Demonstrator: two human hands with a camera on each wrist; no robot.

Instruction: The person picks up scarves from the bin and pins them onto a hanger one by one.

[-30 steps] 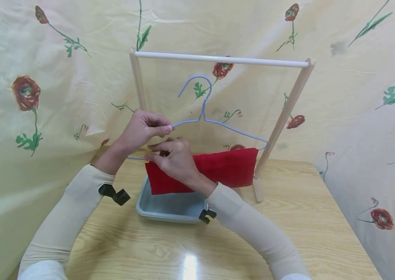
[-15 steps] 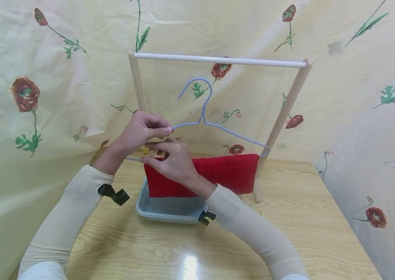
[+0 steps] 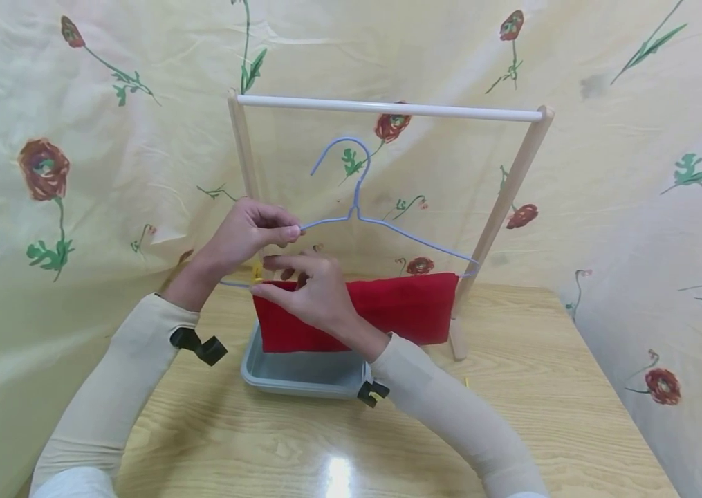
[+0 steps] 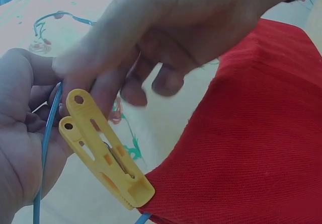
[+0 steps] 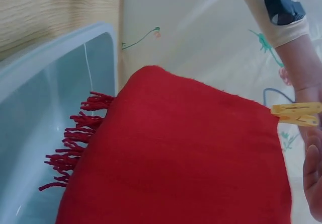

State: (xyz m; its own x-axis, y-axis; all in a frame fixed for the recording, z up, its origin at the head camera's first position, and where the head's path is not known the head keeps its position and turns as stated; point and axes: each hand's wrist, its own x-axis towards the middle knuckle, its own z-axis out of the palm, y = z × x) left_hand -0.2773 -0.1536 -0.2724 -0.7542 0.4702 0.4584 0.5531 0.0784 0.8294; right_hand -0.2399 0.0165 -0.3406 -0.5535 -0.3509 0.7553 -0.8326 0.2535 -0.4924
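Observation:
My left hand (image 3: pixel 257 225) pinches the left arm of a blue wire clothes hanger (image 3: pixel 416 238), its hook pointing up. A folded red cloth (image 3: pixel 409 304) hangs over the hanger's lower bar; fringe (image 5: pixel 75 148) shows along one edge in the right wrist view. A yellow clothespin (image 4: pixel 108 153) is clipped at the cloth's left top corner, by the bar. Right beside that clip, my right hand (image 3: pixel 319 290) has its thumb and fingers spread apart, and part of the cloth is hidden behind it. In the left wrist view this hand is blurred above the clothespin's handles.
Behind the hanger stands a rack with wooden legs (image 3: pixel 515 176) and a white top rail (image 3: pixel 388 106). A grey-blue plastic tub (image 3: pixel 301 389) sits on the wooden table (image 3: pixel 251 443) below the cloth. A small yellow thing (image 3: pixel 467 382) lies right of the tub. Flowered sheeting surrounds the table.
My right thumb and fingers have come off the yellow clothespin and spread, leaving it clipped on the cloth. The hanger has dipped slightly and shifted a little left, still in my left hand.

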